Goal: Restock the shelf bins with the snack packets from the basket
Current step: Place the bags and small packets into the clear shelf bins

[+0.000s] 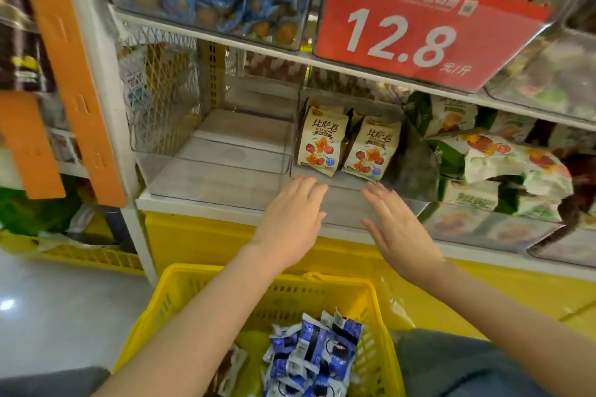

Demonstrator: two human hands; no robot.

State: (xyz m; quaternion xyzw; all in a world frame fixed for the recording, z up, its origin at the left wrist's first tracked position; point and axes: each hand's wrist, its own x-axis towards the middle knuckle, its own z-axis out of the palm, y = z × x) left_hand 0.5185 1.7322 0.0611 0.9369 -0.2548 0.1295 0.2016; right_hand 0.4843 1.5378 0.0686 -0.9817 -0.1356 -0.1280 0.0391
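Both flat and empty, the left hand and right hand should gently scoop blue packets from the near basket.

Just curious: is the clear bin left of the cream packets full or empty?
Empty: the clear bin shows only its bare floor, no packets.

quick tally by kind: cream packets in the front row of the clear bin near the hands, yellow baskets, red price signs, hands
cream snack packets in the front row: 2
yellow plastic basket: 1
red price sign: 1
hands, left hand and right hand, both open: 2
total: 6
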